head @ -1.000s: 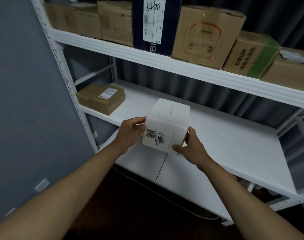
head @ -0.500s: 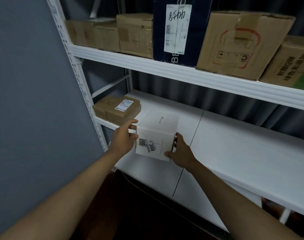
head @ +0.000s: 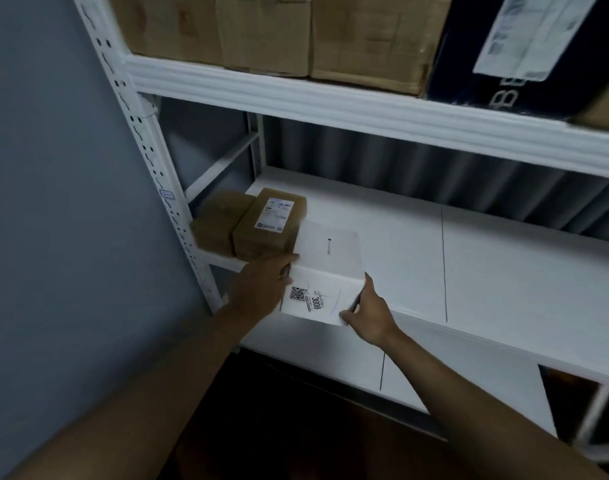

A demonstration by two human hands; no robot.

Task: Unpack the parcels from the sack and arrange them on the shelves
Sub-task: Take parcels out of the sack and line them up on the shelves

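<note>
Storeroom: white racking [head: 365,109], stacked cardboard boxes [head: 365,36].

White middle shelf [head: 504,271] with two brown parcels [head: 247,226] at its left end, white box [head: 325,268] beside them.

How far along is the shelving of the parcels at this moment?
Done: two brown parcels already lie at the left end of the middle shelf. In hand: the left hand and right hand grip a white box beside them. Left: releasing it; the sack is out of view.
</note>
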